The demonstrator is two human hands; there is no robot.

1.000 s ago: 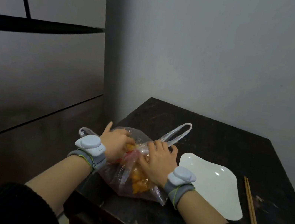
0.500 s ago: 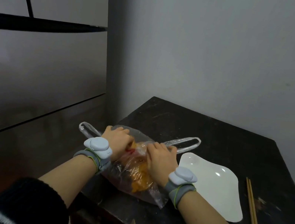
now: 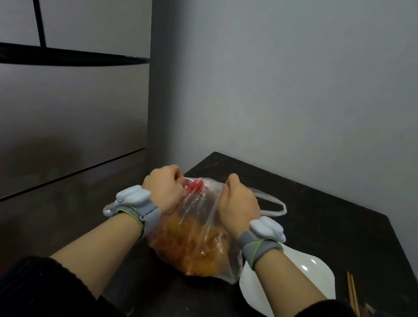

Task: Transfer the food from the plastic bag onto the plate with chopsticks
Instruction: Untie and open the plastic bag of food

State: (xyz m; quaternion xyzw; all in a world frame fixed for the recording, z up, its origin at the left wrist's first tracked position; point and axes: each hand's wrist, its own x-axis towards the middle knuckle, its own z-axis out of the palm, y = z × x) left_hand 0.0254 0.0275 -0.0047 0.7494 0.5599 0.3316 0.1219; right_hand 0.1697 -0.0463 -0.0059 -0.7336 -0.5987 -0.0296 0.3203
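Clear plastic bag (image 3: pixel 210 215) of orange food (image 3: pixel 187 246) stands on the dark bench (image 3: pixel 328 233) beside the white plate (image 3: pixel 301 279); our left hand (image 3: pixel 162 192) and right hand (image 3: pixel 238 207) each have the grip clamped on its mouth.

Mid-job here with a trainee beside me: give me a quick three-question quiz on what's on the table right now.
1. True or false: the left hand and the right hand both grip the plastic bag.
2. Multiple choice: where do the chopsticks lie? A) inside the bag B) on the table, right of the plate C) across the plate
3. Short answer: is any food on the visible part of the plate yet?
Key: 1 true; 2 B; 3 no, what shows is in the bag.
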